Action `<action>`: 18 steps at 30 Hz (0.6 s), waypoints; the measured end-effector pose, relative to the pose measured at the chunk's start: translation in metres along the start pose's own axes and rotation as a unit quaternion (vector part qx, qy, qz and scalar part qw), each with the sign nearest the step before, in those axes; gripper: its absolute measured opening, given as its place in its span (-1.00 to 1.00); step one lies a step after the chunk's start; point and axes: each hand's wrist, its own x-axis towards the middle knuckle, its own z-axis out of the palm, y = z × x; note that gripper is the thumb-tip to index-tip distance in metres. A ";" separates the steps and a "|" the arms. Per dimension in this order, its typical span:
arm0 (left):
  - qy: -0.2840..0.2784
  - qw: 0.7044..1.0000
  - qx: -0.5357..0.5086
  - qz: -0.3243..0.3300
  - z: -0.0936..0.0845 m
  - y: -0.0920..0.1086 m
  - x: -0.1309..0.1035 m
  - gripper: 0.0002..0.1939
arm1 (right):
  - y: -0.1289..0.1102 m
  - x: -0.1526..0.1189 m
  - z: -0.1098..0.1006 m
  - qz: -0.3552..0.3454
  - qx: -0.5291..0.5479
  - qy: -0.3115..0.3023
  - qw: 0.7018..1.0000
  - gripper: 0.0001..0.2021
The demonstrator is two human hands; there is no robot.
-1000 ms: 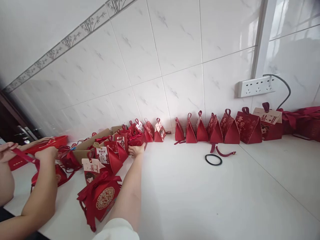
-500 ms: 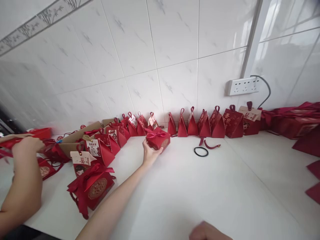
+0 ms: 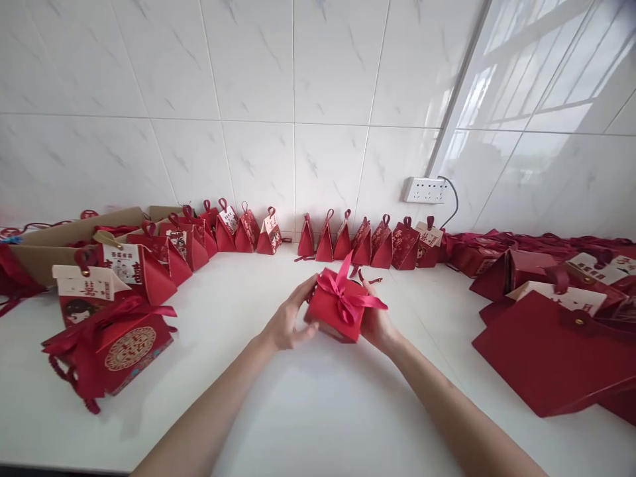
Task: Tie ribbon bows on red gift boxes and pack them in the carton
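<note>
A small red gift box (image 3: pixel 324 317) with a pink-red ribbon bow (image 3: pixel 345 298) on top is held between my two hands over the middle of the white table. My left hand (image 3: pixel 288 321) grips its left side, with the thumb low on the near face. On the opposite side my right hand (image 3: pixel 377 324) holds it, its fingers partly hidden behind the box. Just beyond the box lies a short dark red strap (image 3: pixel 373 280). To the left rests another ribboned red box (image 3: pixel 149 344) with a gold round emblem, lying tilted.
Red triangular boxes with loops (image 3: pixel 381 245) line the tiled wall. Further red boxes (image 3: pixel 144 275) and a cardboard box (image 3: pixel 42 262) stand at left. Red boxes and folded red pieces (image 3: pixel 551 351) crowd the right. A power socket (image 3: pixel 426 191) sits on the wall.
The ribboned box has come nearer, from my left hand alone into both hands. My right hand rose from the bottom edge. The view turned right, and another person's arm at left is out of sight.
</note>
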 end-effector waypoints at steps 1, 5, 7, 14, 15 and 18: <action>0.038 0.999 0.012 -0.018 -0.001 -0.002 0.002 -0.36 | 0.003 -0.004 0.001 0.010 0.045 -0.011 0.999 -0.53; 0.195 0.967 -0.007 -0.164 0.004 -0.004 0.014 -0.55 | 0.007 -0.021 0.014 -0.006 0.103 -0.024 0.994 -0.66; 0.190 0.949 -0.118 -0.222 0.007 -0.001 0.017 -0.53 | 0.013 -0.027 0.021 -0.003 0.072 -0.022 0.997 -0.63; 0.170 0.828 -0.425 -0.324 -0.006 0.013 0.018 -0.43 | 0.029 -0.036 0.026 -0.111 -0.161 -0.116 0.974 -0.50; 0.178 0.814 -0.446 -0.327 -0.009 0.014 0.018 -0.45 | 0.029 -0.036 0.026 -0.115 -0.190 -0.106 0.969 -0.49; 0.159 0.796 -0.492 -0.315 -0.013 0.013 0.017 -0.44 | 0.026 -0.039 0.025 -0.167 -0.276 -0.006 0.946 -0.34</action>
